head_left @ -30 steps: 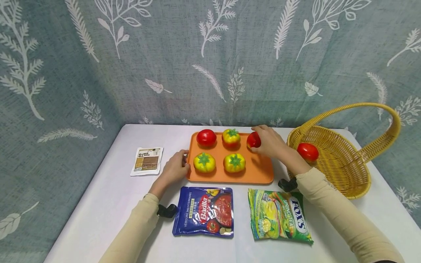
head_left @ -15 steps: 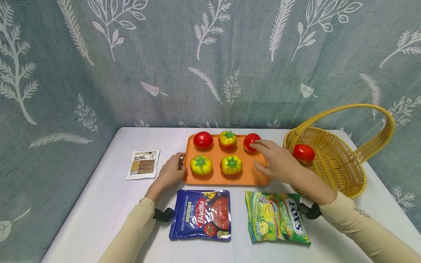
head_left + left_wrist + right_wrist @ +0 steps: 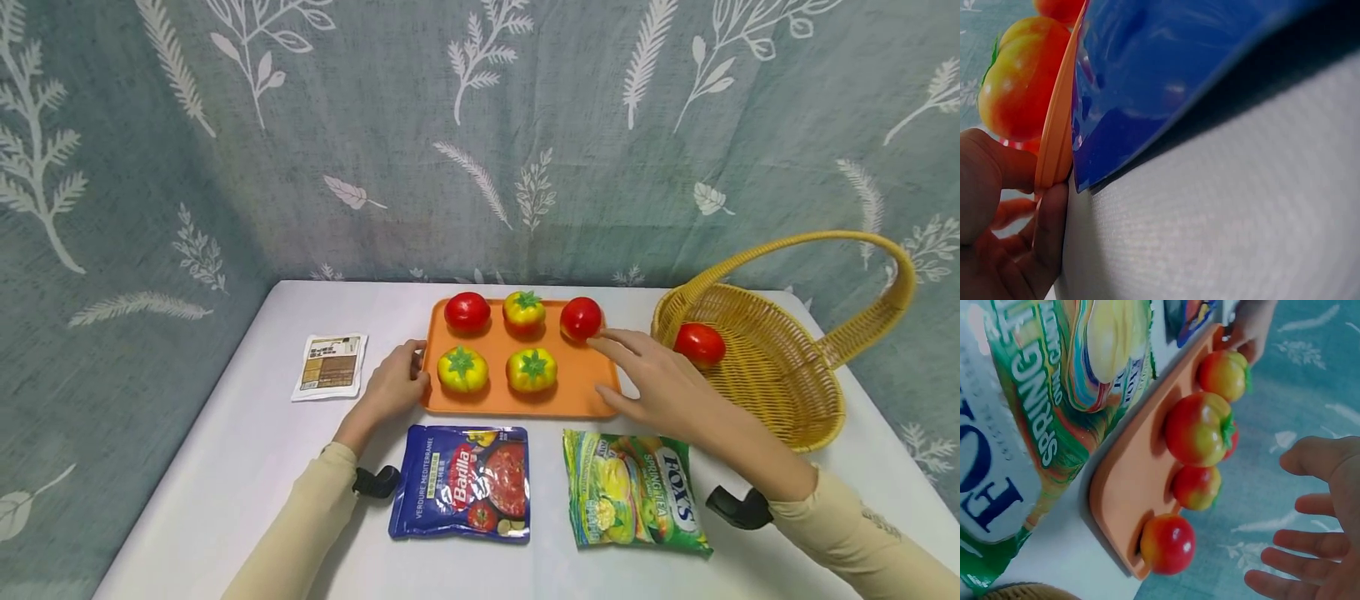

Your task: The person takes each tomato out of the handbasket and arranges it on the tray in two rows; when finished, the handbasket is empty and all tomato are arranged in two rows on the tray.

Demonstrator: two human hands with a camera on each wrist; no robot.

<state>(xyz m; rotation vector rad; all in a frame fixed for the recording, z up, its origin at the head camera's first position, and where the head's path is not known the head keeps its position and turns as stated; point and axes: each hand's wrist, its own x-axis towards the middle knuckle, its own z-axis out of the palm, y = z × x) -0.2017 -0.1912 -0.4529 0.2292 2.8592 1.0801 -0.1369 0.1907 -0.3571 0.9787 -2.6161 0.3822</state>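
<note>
An orange tray [image 3: 577, 398] carries two red tomatoes, one at the back left [image 3: 467, 312] and one at the back right [image 3: 581, 319]. Three yellow-and-red tomatoes with green leafy tops share it, including a front middle one [image 3: 532, 370]. My left hand [image 3: 395, 377] grips the tray's left end, thumb on top and fingers under the rim in the left wrist view. My right hand [image 3: 660, 387] hovers by the tray's right edge with spread fingers, holding nothing; its fingertips are close to the back right tomato. The right wrist view shows the palm and fingers [image 3: 1310, 544] apart from the tomatoes.
Right of the tray stands a wicker basket [image 3: 765, 383] with a tall handle and a red tomato [image 3: 700, 345] inside. In front lie a blue Barilla pouch [image 3: 461, 483] and a green Fox's candy bag [image 3: 637, 492]. A small white-and-brown packet [image 3: 330, 367] lies at left.
My right hand has let go of the red tomato at the tray's back right and drawn back to the right, its fingers opening. The left hand stays at the tray's end.
</note>
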